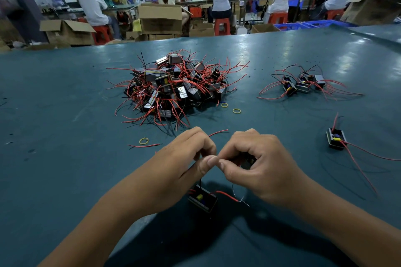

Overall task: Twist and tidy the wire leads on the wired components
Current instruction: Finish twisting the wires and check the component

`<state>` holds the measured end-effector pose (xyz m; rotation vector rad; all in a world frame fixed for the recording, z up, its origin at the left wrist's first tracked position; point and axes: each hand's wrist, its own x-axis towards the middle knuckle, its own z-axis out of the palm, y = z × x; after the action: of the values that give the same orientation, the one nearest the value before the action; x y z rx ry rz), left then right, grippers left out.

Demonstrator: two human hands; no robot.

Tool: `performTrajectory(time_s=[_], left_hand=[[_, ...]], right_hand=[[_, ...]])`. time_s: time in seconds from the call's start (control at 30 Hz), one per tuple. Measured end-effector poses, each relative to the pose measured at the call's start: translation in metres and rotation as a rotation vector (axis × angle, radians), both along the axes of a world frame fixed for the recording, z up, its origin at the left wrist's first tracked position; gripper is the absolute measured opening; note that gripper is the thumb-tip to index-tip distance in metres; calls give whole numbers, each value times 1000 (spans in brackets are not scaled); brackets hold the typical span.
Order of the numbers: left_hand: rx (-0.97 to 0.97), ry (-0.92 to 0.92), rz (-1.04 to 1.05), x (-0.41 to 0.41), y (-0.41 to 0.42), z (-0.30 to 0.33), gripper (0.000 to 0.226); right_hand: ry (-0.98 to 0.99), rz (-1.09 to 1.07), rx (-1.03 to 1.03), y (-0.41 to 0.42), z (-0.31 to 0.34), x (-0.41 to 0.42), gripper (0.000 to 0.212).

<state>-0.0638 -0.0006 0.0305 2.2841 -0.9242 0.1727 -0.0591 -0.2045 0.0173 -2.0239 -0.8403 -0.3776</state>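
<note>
Hands twisting thin wire leads over small black box-shaped wired component on teal counter.

Left hand (184,156) and right hand (249,158) are meeting thumb to thumb, each pinching a fine lead above the black component (202,200), which is lying on the counter (65,115) just below them; its red lead (225,195) is trailing right. Judged mid-twist; next move is calling for setting it beside the small finished group (301,84) and drawing from the large tangled heap (173,89). No readable writing is showing.
</note>
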Motion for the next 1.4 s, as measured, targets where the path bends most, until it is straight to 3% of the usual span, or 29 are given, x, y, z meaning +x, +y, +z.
performTrajectory(time_s=[0.33,0.47,0.6,0.7,0.77,0.87,0.93,1.0,1.4], left_hand=[[-38,54,60,-2,-5,2,20],[-175,244,102,-7,-11,4,20],[-428,628,177,-8,-16,10,17],[-453,725,216,-8,-16,11,15],[-431,638,215,-7,-13,9,16],[-329,201,152,-3,-2,8,7],[-239,-102,100,-1,6,11,13],[-171,-266,48,2,10,11,12],[-91,-461,-8,8,9,8,10]], right_hand=[[-99,-30,-35,1,1,-2,11],[-170,-48,-46,2,3,-3,13],[-345,-78,-133,6,1,-3,13],[-391,-78,-149,8,0,-3,13],[-350,-65,-114,8,-1,-1,13],[-198,-31,-7,4,-1,1,14],[-116,-20,24,3,0,1,13],[-70,-3,45,2,0,2,10],[103,183,153,-2,4,1,15]])
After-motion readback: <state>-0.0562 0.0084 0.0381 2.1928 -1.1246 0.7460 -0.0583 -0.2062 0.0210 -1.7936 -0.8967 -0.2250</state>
